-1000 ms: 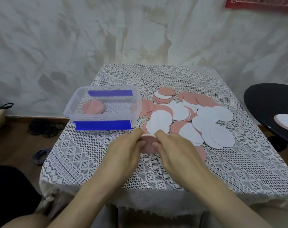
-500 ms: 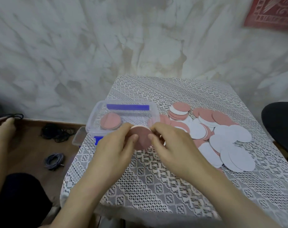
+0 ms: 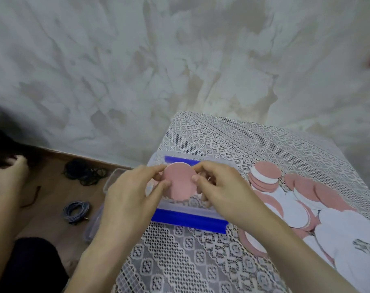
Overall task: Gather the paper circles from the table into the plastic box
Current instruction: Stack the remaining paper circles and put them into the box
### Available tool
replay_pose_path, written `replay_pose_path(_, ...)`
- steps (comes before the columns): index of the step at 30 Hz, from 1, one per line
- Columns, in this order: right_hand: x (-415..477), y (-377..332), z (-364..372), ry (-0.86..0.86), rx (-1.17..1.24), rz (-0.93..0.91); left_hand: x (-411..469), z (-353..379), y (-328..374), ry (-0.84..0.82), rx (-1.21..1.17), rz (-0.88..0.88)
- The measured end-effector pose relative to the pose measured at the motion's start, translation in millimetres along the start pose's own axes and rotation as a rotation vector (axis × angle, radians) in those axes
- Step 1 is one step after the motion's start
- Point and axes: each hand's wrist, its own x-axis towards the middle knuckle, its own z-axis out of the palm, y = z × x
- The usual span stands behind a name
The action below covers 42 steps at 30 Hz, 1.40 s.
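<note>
Both my hands hold a small stack of pink paper circles (image 3: 179, 180) over the clear plastic box (image 3: 190, 218) with blue clips. My left hand (image 3: 133, 195) pinches the stack's left edge and my right hand (image 3: 220, 193) pinches its right edge. The box interior is mostly hidden behind my hands and the stack. A heap of pink and white paper circles (image 3: 319, 210) lies on the lace-covered table (image 3: 222, 140) to the right of the box, with a short stack (image 3: 264, 176) at its far edge.
Another clear plastic box (image 3: 110, 182) sits on the floor left of the table. Coiled cables (image 3: 76, 211) and black cords (image 3: 84, 171) lie on the brown floor. Another person's hand (image 3: 10, 174) shows at the far left. A wall rises behind the table.
My hands lifted the stack of pink circles off the table and carried it left and away, over the box. The camera view turned left.
</note>
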Motion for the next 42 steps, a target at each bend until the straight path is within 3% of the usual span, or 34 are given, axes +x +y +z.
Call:
replay_pose_path(6, 35.0, 8.9, 12.8, -0.085, -0.091, 0.125, 6.0, 2.8, -20.7, -0.086, 0.037, -0.105)
replay_pose_path(11, 47.8, 15.9, 32.2, -0.183, -0.339, 0.137, 5.5, 2.9, -22.9, -0.135, 0.002, -0.132)
replay_pose_path(23, 42.2, 11.3, 21.6, -0.243, -0.366, 0.057, 4.6, 3.6, -18.9, -0.103, -0.053, -0.177)
replay_pose_path(31, 41.2, 6.3, 21.7, -0.398, -0.435, 0.072, 4.5, 5.3, -20.6, -0.099, -0.063, -0.174)
replay_pose_path(42, 53.9, 5.1, 34.8, -0.368, -0.514, 0.001, 3.8, 9.6, -23.3, -0.068, -0.137, -0.204)
